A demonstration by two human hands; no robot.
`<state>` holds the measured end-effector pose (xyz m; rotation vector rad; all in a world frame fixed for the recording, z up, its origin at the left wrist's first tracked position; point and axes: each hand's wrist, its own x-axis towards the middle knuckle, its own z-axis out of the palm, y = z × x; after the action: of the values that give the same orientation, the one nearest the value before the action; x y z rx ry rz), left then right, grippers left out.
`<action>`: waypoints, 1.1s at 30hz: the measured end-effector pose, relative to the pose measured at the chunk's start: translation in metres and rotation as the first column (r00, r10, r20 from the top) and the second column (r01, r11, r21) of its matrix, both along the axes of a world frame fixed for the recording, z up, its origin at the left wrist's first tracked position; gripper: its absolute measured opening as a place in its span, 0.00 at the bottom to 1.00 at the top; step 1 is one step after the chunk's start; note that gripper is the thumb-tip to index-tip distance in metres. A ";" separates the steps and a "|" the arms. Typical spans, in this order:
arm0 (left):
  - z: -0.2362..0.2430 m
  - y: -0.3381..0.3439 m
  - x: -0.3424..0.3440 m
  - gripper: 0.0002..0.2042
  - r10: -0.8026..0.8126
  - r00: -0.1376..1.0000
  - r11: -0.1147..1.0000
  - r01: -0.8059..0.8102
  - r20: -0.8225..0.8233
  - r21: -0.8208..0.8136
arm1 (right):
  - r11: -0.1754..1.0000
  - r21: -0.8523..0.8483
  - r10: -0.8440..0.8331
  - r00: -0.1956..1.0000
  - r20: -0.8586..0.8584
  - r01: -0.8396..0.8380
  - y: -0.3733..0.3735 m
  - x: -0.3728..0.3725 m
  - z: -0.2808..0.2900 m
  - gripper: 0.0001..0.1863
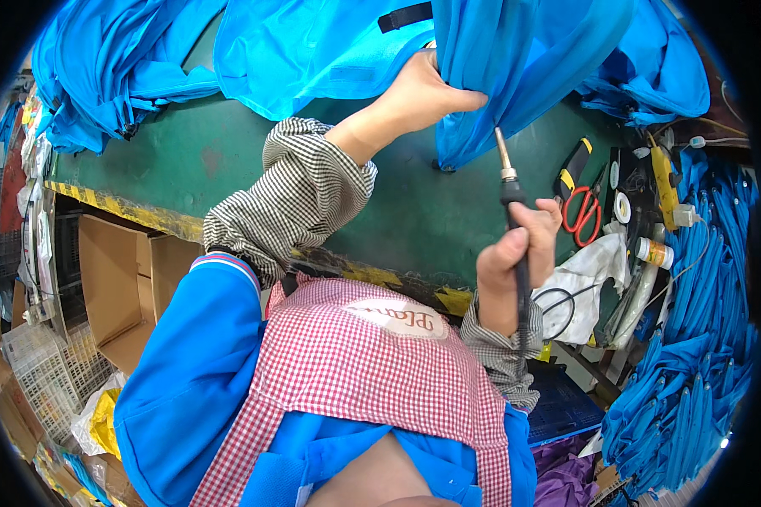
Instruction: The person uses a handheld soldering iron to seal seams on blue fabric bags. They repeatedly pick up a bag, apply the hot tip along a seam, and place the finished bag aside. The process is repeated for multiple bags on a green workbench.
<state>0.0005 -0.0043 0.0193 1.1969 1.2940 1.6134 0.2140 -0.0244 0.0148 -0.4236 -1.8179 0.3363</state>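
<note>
My left hand (423, 95) is closed on the folded fabric of a blue umbrella (473, 72), with the thumb pressed along a pleat and the other fingers hidden behind the cloth. In my right hand (520, 249) is a soldering iron (507, 179), gripped by its dark handle and pointing up. Its metal tip is close to the lower edge of the pleats; whether it touches them I cannot tell. A black strap (406, 17) shows on the spread blue cloth beyond my left hand.
More blue fabric (118, 68) lies at the far left of the green table (380, 203). Red-handled scissors (582, 215), a yellow-black cutter (577, 165), a white cloth (588, 270) and a yellow power strip (664, 186) are at the right. Folded blue umbrellas (693, 338) hang beyond. A cardboard box (114, 279) stands left.
</note>
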 end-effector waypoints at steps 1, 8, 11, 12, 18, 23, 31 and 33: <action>-0.001 0.000 0.000 0.19 -0.005 1.000 1.000 0.004 -0.006 -0.010 | 0.997 0.078 0.006 0.999 0.054 -0.011 0.000 -0.001 0.000 0.07; -0.004 0.001 -0.001 0.17 -0.027 0.999 1.000 0.027 0.033 0.006 | 0.988 0.153 0.007 0.994 0.111 -0.024 0.007 -0.013 -0.005 0.07; -0.005 0.002 0.000 0.18 -0.037 0.999 0.999 0.037 0.021 0.010 | 0.990 0.140 -0.007 0.992 0.126 -0.011 0.009 -0.019 -0.006 0.07; -0.006 0.003 0.000 0.19 -0.040 0.999 0.999 0.040 0.003 0.005 | 0.991 0.134 -0.016 0.991 0.131 -0.002 0.009 -0.021 -0.004 0.08; -0.001 -0.011 0.003 0.17 0.017 0.994 0.996 -0.026 0.110 0.084 | 0.978 0.082 0.200 0.974 -0.105 -0.192 0.010 -0.017 0.041 0.08; 0.021 -0.059 0.017 0.28 -0.447 0.746 0.889 0.433 -0.494 -0.150 | 0.983 0.139 -0.127 0.992 0.030 0.121 0.068 -0.085 0.065 0.08; 0.255 -0.078 -0.119 0.18 0.120 0.309 0.989 0.049 -0.943 0.142 | 0.852 0.493 -0.231 0.971 0.054 0.175 0.093 0.027 0.168 0.14; 0.304 -0.078 -0.106 0.17 0.290 0.127 0.955 -0.104 -0.949 0.278 | 0.773 0.622 -0.108 0.991 -0.073 0.130 0.098 0.009 0.206 0.10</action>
<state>-0.1059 -0.0828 0.3229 2.5225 2.2244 0.8899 0.2227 0.0735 0.2208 -0.0558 -1.7391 -0.3576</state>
